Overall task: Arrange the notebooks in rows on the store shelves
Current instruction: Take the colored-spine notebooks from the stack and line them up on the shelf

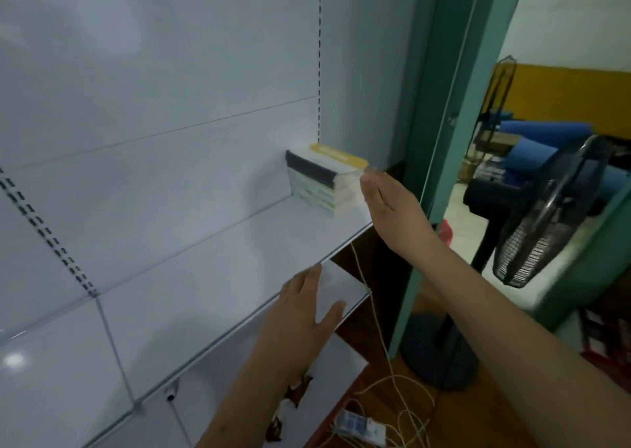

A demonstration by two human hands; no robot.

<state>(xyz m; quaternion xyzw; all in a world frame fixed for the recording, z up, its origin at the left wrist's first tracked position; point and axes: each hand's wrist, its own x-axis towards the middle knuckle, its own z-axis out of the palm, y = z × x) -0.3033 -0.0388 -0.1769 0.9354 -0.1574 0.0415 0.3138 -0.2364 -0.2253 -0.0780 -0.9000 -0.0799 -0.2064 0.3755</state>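
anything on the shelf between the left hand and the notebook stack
No: in the head view the shelf is bare between the left hand and the notebook stack.

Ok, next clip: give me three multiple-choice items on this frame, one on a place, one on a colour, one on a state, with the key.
1. Where is the stack of notebooks?
A. at the right end of the upper shelf
B. on the floor
C. on the lower shelf

2. What colour is the top cover of the stack?
A. red
B. yellow
C. green

3. How is the right hand?
A. curled into a fist
B. gripping the fan
C. open, fingers straight, at the side of the stack

Key: 1 A, the stack sits by the back panel at the right end; 2 B, its top is yellow; 3 C, the fingers are straight and the fingertips meet the stack's edge.
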